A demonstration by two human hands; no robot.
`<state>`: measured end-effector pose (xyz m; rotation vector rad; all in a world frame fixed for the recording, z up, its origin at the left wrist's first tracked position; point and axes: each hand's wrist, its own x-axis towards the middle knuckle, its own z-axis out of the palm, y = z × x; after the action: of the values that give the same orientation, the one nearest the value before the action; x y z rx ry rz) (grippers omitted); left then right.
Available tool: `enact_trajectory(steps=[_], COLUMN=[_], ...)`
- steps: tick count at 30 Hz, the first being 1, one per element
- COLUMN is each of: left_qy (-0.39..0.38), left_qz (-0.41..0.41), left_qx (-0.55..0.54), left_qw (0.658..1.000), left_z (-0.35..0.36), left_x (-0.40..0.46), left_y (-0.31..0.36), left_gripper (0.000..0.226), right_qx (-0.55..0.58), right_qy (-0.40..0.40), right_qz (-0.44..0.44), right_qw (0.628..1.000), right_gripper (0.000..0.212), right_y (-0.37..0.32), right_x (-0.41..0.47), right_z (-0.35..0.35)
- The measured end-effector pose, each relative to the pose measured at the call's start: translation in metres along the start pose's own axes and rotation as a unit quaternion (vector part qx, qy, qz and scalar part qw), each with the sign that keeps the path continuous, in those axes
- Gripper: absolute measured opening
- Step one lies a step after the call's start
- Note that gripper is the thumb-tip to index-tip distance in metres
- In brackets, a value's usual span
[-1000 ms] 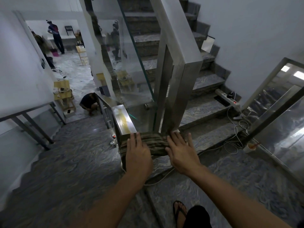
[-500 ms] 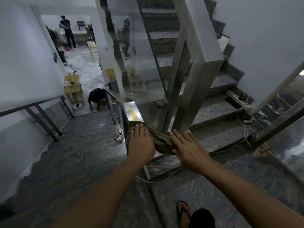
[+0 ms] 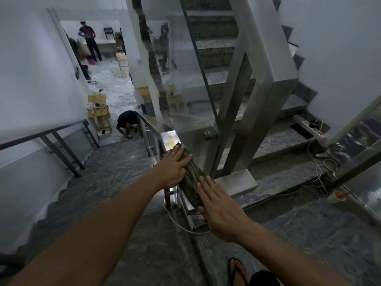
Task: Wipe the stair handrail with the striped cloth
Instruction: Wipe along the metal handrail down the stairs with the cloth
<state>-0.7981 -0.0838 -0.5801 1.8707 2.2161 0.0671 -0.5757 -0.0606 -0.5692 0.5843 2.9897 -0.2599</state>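
The striped cloth [image 3: 191, 178], folded into a long dark pad, lies along the flat steel top of the stair handrail [image 3: 170, 138] at the landing corner. My left hand [image 3: 172, 169] presses flat on the cloth's far end, fingers together and pointing up the rail. At the near end my right hand [image 3: 218, 207] lies flat on the cloth, fingers slightly spread. Neither hand curls around the cloth. The rail under the cloth is hidden; its shiny top shows just beyond my left fingers.
A tall steel post [image 3: 266, 112] and a glass panel [image 3: 198, 83] stand just right of the rail. White cables [image 3: 321, 174] and a power strip [image 3: 309, 129] lie on the steps at right. A crouching person [image 3: 127, 123] is at the foot of the stairs.
The cloth has turned from lying crosswise to lying lengthwise along the rail. My left hand slid forward onto its far end and my right hand drew back to its near end.
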Motion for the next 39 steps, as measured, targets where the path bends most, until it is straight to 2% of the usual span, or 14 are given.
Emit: enact_trajectory(steps=[2, 5, 12, 15, 23, 28, 34, 39], left_qy=[0.007, 0.011, 0.034, 0.029, 0.026, 0.036, 0.082, 0.092], left_qz=[0.003, 0.016, 0.034, 0.044, 0.044, 0.003, -0.059, -0.051], left_qx=[-0.007, -0.002, 0.006, 0.018, 0.02, -0.048, -0.165, -0.182], left_qw=[1.0, 1.0, 0.999, 0.998, 0.999, 0.998, 0.981, 0.978], left_z=[0.0, -0.001, -0.002, -0.004, -0.017, -0.021, -0.009, 0.006], left_x=[0.005, 0.01, 0.024, 0.035, 0.064, 0.072, 0.053, 0.029], left_y=[-0.008, -0.018, -0.035, -0.049, -0.077, -0.084, -0.073, -0.058], left_gripper=[0.055, 0.057, 0.08, 0.083, 0.086, 0.071, 0.071, 0.069], right_qx=[0.022, 0.03, 0.048, 0.057, 0.082, 0.095, 0.099, 0.034], right_qy=[-0.008, -0.014, -0.042, -0.067, -0.054, -0.064, -0.034, -0.039], right_qz=[-0.012, 0.012, 0.055, 0.065, 0.079, 0.078, 0.05, 0.033], right_qw=[1.0, 0.999, 0.996, 0.994, 0.992, 0.99, 0.993, 0.998], right_gripper=[0.066, 0.076, 0.086, 0.092, 0.079, 0.078, 0.067, 0.068], right_y=[-0.001, -0.011, -0.027, -0.033, -0.032, -0.029, -0.024, -0.026], right_x=[0.002, 0.007, 0.029, 0.046, 0.088, 0.104, 0.091, 0.066], right_z=[0.002, 0.006, 0.007, 0.003, 0.003, -0.001, -0.001, 0.0])
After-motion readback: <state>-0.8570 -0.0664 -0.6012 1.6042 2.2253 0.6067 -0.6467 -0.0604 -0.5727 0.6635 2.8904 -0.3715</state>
